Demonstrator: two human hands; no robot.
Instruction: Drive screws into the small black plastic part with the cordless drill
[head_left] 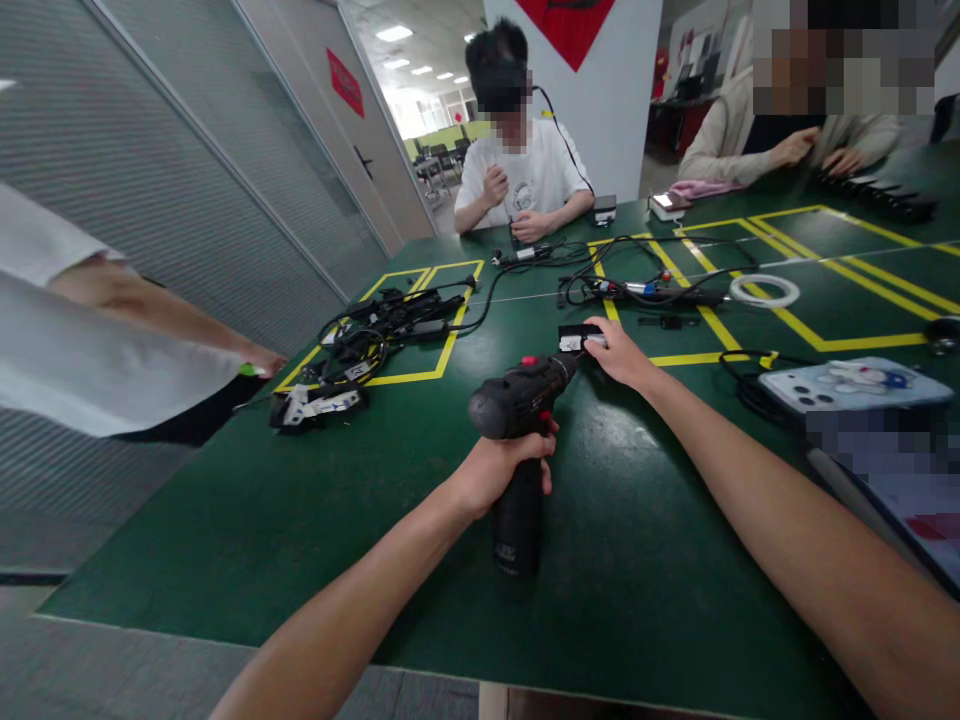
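My left hand [501, 468] grips the handle of a black cordless drill [519, 420] with a red button on top, its nose pointing away toward the table's middle. At the drill's tip lies a small black and white part [576, 338] on the green table [315, 510]. My right hand [619, 352] holds that part with its fingers, just right of the drill's nose.
A heap of black cables and adapters [375, 335] lies at the left inside yellow tape lines. More cables [645, 285] and a white tape roll [765, 291] sit further back. A phone [851, 385] lies at the right. Two people sit across the table; another person's arm [161, 315] reaches in from the left.
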